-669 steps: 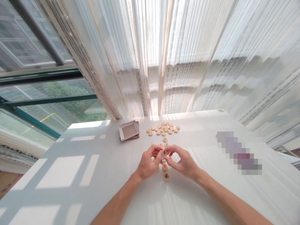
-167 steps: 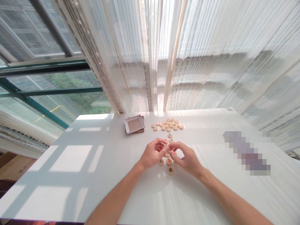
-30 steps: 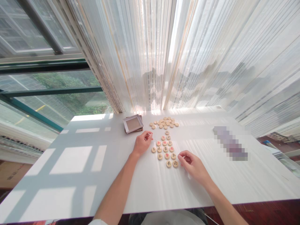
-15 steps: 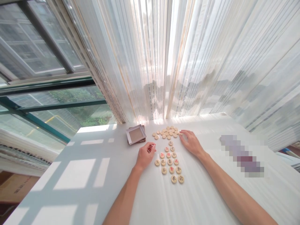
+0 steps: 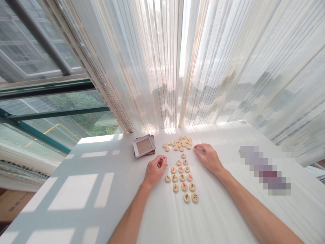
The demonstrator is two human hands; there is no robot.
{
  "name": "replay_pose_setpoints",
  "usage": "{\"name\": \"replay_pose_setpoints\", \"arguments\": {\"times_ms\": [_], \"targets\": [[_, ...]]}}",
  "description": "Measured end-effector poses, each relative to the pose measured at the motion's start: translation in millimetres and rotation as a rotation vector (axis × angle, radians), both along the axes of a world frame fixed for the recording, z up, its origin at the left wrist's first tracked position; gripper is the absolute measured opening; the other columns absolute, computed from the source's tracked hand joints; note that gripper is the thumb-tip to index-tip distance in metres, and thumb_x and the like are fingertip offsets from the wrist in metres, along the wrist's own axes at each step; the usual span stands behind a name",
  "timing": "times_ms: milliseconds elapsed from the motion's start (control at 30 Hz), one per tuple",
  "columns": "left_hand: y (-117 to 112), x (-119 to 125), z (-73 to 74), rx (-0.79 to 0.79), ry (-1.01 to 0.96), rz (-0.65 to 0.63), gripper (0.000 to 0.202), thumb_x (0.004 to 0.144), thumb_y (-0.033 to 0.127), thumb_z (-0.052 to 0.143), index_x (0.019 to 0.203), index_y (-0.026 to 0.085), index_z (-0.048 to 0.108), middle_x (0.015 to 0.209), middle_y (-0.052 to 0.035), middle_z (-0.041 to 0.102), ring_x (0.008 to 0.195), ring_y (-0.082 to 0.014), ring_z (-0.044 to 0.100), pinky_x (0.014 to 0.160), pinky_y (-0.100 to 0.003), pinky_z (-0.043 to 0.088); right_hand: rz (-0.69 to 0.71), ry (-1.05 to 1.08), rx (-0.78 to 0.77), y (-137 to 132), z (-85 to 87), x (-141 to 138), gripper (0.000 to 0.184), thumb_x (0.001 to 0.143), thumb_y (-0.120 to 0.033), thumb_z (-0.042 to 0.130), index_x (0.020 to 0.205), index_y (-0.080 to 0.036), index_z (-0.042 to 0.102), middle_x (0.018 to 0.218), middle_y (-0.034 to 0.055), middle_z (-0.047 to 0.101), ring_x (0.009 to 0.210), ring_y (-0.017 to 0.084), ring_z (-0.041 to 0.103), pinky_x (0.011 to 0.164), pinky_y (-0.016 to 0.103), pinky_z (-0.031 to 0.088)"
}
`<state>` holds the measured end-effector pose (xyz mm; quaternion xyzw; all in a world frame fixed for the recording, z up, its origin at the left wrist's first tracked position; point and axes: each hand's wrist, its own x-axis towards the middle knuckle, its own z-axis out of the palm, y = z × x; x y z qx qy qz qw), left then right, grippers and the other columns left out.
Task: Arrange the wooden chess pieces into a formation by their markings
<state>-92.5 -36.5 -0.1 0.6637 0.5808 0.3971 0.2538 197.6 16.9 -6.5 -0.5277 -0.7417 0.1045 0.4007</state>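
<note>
Round wooden xiangqi pieces lie face up in short rows (image 5: 182,177) on the white table (image 5: 167,220), marked with red or black characters. Beyond them is a loose cluster of blank-side-up pieces (image 5: 181,143). My left hand (image 5: 155,169) is curled at the left of the rows, thumb and fingers together; whatever may be inside is hidden. To the right of the cluster, my right hand (image 5: 207,156) has its thumb and forefinger pinched close to the table. Any piece between those fingertips is too small to make out.
An open shallow box (image 5: 144,145) sits at the back left, on top of another dark piece of box. A blurred-out object (image 5: 265,169) lies on the right side of the table. Sheer curtains (image 5: 172,67) hang behind the far edge, beside a window at left.
My right hand has drawn slightly away from the cluster's right edge, where its fingertips touched a piece. My left hand stays curled in nearly the same place. The view has shifted a little.
</note>
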Motion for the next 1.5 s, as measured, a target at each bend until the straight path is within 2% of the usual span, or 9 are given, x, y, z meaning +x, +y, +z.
{"name": "replay_pose_setpoints", "arguments": {"times_ms": [133,233,333,467,567,767,1133,1333,1500], "targets": [[-1.9,1.3,0.9,0.108,0.016,0.020,0.016,0.095,0.031,0.054,0.097,0.022,0.067,0.076,0.0006,0.073,0.062,-0.0131,0.061,0.061,-0.024,0.047,0.039,0.163,0.056,-15.3,10.0,-10.3,0.015,0.094,-0.031,0.060,0.105,-0.025,0.067,0.108,0.0064,0.072,0.099,0.025,0.067,0.080,0.040,0.057],[-7.1,5.7,6.5,0.288,0.066,0.012,0.014,0.094,0.025,0.055,0.099,0.021,0.067,0.083,-0.0021,0.071,0.070,-0.0143,0.062,0.066,-0.026,0.049,0.127,0.196,0.098,-27.6,16.5,-21.5,0.016,0.093,-0.026,0.062,0.108,-0.026,0.067,0.111,0.0064,0.071,0.098,0.024,0.068,0.078,0.039,0.059],[-16.4,14.0,14.8,0.431,0.123,-0.075,0.012,0.093,0.020,0.057,0.100,0.020,0.066,0.084,-0.0026,0.069,0.074,-0.0149,0.062,0.066,-0.026,0.049,0.246,0.162,0.175,-38.6,19.4,-31.4,0.023,0.091,-0.021,0.064,0.114,-0.027,0.065,0.107,0.0063,0.072,0.101,0.024,0.067,0.085,0.041,0.059],[-27.7,24.5,21.6,0.492,0.178,-0.177,0.013,0.092,0.019,0.058,0.105,0.021,0.062,0.096,-0.0040,0.072,0.078,-0.0151,0.064,0.070,-0.028,0.052,0.394,0.100,0.263,-51.1,23.9,-40.9,0.028,0.089,-0.016,0.067,0.115,-0.027,0.064,0.108,0.0066,0.072,0.102,0.023,0.068,0.089,0.041,0.058],[-31.5,27.7,22.6,0.513,0.230,-0.221,0.017,0.094,0.020,0.057,0.111,0.021,0.060,0.098,-0.0045,0.072,0.080,-0.0162,0.065,0.071,-0.029,0.053,0.450,0.099,0.249,-60.2,29.4,-47.1,0.024,0.090,-0.017,0.066,0.111,-0.027,0.064,0.110,0.0074,0.072,0.102,0.023,0.069,0.089,0.040,0.059],[-34.4,29.1,25.4,0.582,0.315,-0.293,0.020,0.095,0.021,0.055,0.115,0.020,0.058,0.094,-0.0053,0.073,0.079,-0.0168,0.066,0.072,-0.030,0.054,0.438,0.187,0.156,-77.8,31.6,-53.6,0.021,0.093,-0.018,0.061,0.112,-0.027,0.065,0.114,0.0079,0.071,0.104,0.023,0.071,0.088,0.037,0.061],[-37.9,35.5,27.6,0.675,0.341,-0.337,0.033,0.094,0.014,0.059,0.125,0.023,0.054,0.108,-0.0043,0.075,0.090,-0.0161,0.071,0.077,-0.029,0.057,0.446,0.200,0.162,-84.0,27.0,-44.4,0.029,0.092,-0.011,0.061,0.117,-0.027,0.064,0.118,0.0063,0.072,0.112,0.021,0.069,0.092,0.035,0.061],[-36.5,33.4,24.1,0.661,0.354,-0.317,0.021,0.096,0.018,0.056,0.118,0.021,0.057,0.102,-0.0049,0.075,0.083,-0.0162,0.071,0.074,-0.029,0.056,0.437,0.202,0.190,-86.0,26.1,-46.3,0.027,0.093,-0.011,0.060,0.114,-0.027,0.066,0.118,0.0070,0.072,0.111,0.023,0.070,0.093,0.037,0.062],[-36.5,33.3,23.8,0.637,0.337,-0.309,0.021,0.098,0.020,0.055,0.119,0.021,0.057,0.099,-0.0046,0.075,0.081,-0.0158,0.072,0.073,-0.029,0.056,0.424,0.181,0.197,-86.6,28.3,-48.9,0.031,0.093,-0.011,0.059,0.118,-0.029,0.066,0.122,0.0076,0.069,0.115,0.023,0.068,0.092,0.037,0.062]]}}
